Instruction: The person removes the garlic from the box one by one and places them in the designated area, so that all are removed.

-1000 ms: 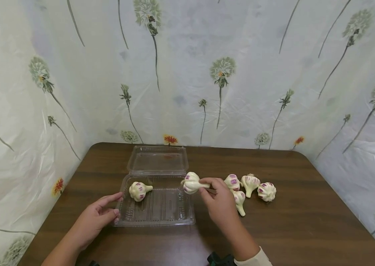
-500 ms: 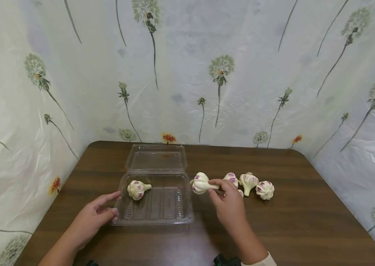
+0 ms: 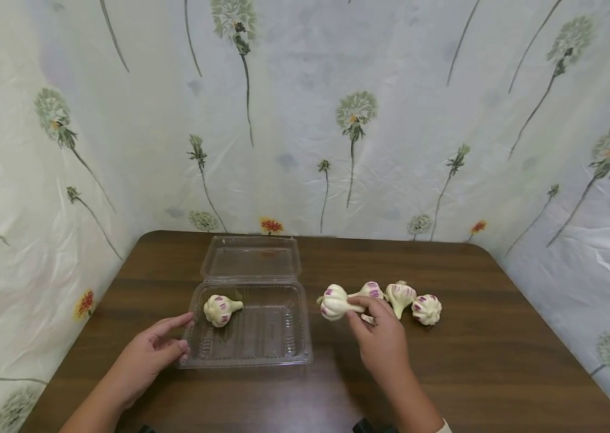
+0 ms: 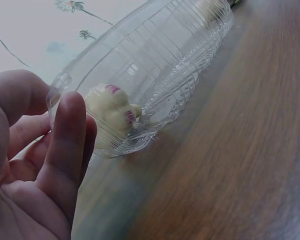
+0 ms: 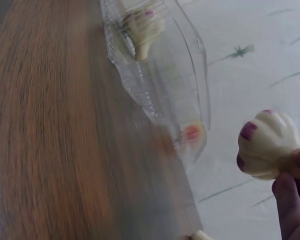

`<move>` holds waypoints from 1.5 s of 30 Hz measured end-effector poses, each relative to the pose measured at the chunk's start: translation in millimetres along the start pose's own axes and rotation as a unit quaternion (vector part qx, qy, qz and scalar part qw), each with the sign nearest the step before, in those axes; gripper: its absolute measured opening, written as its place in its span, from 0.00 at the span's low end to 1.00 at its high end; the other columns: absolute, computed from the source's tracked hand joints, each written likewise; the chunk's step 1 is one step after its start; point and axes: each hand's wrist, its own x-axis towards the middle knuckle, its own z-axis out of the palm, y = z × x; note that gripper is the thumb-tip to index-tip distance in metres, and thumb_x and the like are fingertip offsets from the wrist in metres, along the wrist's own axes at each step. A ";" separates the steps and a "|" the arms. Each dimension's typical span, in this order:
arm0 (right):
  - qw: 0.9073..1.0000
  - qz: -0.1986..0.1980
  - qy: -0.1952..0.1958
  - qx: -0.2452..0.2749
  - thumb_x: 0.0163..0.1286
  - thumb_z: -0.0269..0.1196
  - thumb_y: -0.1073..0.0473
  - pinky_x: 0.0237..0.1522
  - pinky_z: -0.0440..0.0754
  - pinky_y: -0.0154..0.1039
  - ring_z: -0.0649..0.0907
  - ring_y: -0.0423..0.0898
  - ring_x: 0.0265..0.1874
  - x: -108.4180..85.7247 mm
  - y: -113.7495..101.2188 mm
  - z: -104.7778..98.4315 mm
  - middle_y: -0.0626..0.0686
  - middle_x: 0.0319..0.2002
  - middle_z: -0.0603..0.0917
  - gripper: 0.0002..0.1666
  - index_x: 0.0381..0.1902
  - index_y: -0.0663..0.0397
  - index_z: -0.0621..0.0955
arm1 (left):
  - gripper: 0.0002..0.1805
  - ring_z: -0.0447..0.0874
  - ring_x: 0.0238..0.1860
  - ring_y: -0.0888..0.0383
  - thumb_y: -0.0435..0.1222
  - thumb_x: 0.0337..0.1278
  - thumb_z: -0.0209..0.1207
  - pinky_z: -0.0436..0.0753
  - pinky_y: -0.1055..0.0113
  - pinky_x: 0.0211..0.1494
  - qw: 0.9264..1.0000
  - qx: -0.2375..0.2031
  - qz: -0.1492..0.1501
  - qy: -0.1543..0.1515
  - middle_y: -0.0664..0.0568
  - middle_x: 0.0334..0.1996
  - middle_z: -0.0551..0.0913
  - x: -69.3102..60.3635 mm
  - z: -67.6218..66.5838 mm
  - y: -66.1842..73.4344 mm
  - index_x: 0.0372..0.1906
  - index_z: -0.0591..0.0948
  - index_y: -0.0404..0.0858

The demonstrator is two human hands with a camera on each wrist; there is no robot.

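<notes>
My right hand [image 3: 383, 340] pinches a garlic bulb [image 3: 334, 302] by its stem, held off the table just right of the clear plastic container [image 3: 267, 337]. In the right wrist view that same garlic bulb [image 5: 267, 142] shows purple streaks on pale cloves. The container lies with its lid [image 3: 253, 258] folded back. Inside it, on the left, rests another garlic bulb [image 3: 219, 310]. At the container's left rim is my left hand [image 3: 148, 352]; in the left wrist view its thumb and a finger pinch the edge of the clear wall [image 4: 155, 55].
Several more bulbs lie to the right on the brown table [image 3: 473, 361]: a streaked bulb [image 3: 371, 290], a stem-forward bulb [image 3: 399, 296] and a rounder bulb [image 3: 426, 309]. One bulb is mostly hidden behind my right hand. A flower-printed sheet [image 3: 294, 120] hangs behind the table.
My right hand has moved right with the garlic bulb, from over the container's right rim to beside it. It now covers most of one loose bulb. My left hand keeps its place at the rim.
</notes>
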 end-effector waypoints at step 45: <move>0.994 0.047 0.077 -0.056 0.72 0.70 0.63 0.45 0.77 0.14 0.81 0.30 0.44 -8.2 26.4 -62.0 0.53 0.50 0.83 0.12 0.53 0.51 0.88 | 0.31 0.86 0.38 0.60 0.35 0.72 0.64 0.87 0.65 0.44 1.000 0.012 -0.007 0.006 0.35 0.69 0.72 1.0 1.1 -1.6 0.76 0.71 0.34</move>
